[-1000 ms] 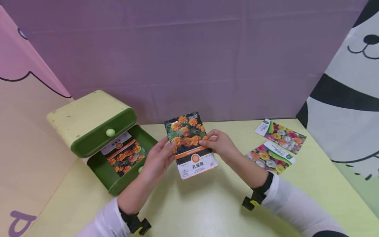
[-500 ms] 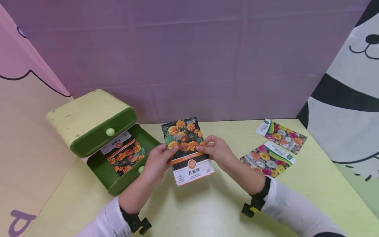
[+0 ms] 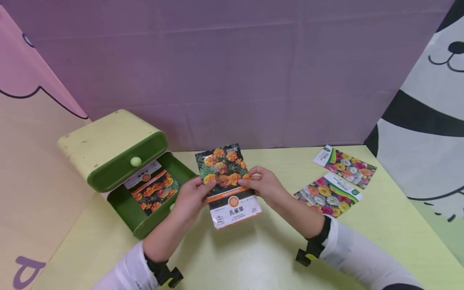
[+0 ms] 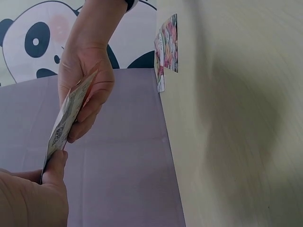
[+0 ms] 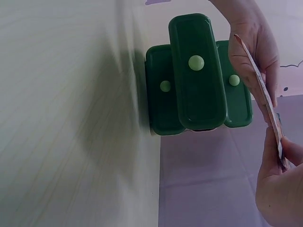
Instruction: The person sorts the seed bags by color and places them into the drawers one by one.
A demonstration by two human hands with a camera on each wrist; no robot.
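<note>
Both hands hold one seed packet (image 3: pixel 227 183) with orange flowers, a little above the yellow-green table (image 3: pixel 253 257). My left hand (image 3: pixel 193 195) pinches its left edge. My right hand (image 3: pixel 262 183) pinches its right edge. In the left wrist view the packet (image 4: pixel 66 120) shows edge-on between my left thumb (image 4: pixel 57 165) and my right hand (image 4: pixel 87 80). The right wrist view shows the same packet (image 5: pixel 262 101) edge-on. To the left, a small green and yellow drawer box (image 3: pixel 116 149) has its lower drawer (image 3: pixel 150 201) pulled out, with a matching orange-flower packet (image 3: pixel 150 187) lying inside.
Two packets with mixed coloured flowers (image 3: pixel 344 163) (image 3: pixel 328 195) lie flat at the table's right back. A purple wall stands behind, with a pink panel to the left and a panda panel to the right. In the right wrist view the drawer box (image 5: pixel 199 75) shows green fronts with pale knobs.
The held packet has come down and a little left, towards the open drawer, with both hands still on its edges. Nothing else has moved.
</note>
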